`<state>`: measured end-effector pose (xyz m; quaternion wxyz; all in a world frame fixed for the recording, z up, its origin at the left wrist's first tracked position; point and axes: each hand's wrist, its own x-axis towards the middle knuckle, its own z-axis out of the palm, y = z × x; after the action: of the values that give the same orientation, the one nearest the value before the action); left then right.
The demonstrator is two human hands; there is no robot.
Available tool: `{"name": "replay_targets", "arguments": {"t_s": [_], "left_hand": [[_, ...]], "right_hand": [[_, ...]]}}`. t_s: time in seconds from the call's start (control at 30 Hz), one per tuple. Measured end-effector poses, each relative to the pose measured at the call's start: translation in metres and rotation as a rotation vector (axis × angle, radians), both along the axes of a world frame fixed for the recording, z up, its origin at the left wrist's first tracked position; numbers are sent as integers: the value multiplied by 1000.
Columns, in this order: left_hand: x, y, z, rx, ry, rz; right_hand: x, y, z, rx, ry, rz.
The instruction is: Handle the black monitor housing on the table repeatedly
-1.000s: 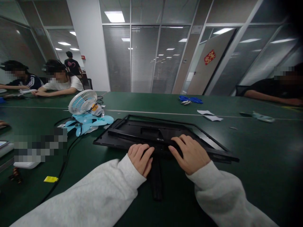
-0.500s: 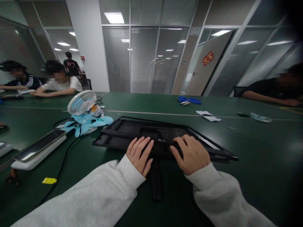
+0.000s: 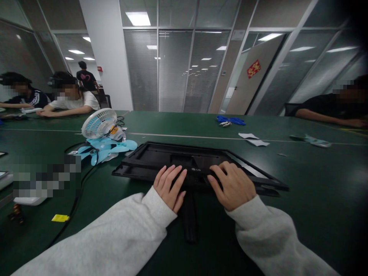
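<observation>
A black LG monitor frame (image 3: 198,174) lies on the green table before me, with its lettered edge facing me. Across that edge, left of the logo, my left hand (image 3: 171,188) rests with its fingers bent over the rim and the thumb on the near side. My right hand (image 3: 231,186) grips the same edge right of the logo, fingers curled over it and thumb close to the logo. The undersides of both grips are hidden. A black stand-like bar (image 3: 189,222) extends toward me from beneath the frame, between my wrists.
Left of the frame are a white fan (image 3: 99,124), light-blue fan blades (image 3: 106,149) and a black cable (image 3: 79,199) with a yellow tag (image 3: 60,218). Blue gloves (image 3: 231,120) and white papers (image 3: 254,139) lie farther back. People sit at both sides; another stands behind.
Both hands keep their places on the frame's edge, with only a tiny shift in the right hand. The white device at left is now largely pixelated.
</observation>
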<state>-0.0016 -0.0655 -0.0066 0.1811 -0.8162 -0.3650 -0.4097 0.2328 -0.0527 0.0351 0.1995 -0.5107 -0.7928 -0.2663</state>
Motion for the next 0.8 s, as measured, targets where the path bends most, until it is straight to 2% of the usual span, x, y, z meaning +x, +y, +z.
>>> {"name": "replay_targets", "arguments": {"t_s": [0.57,0.8], "left_hand": [[2,-2,2,56,-61,-11],[2,-3,1,61,-55,13]], "right_hand": [[-1,-3,3,90,-8,40],[4,-1,3,152,-24,127]]}}
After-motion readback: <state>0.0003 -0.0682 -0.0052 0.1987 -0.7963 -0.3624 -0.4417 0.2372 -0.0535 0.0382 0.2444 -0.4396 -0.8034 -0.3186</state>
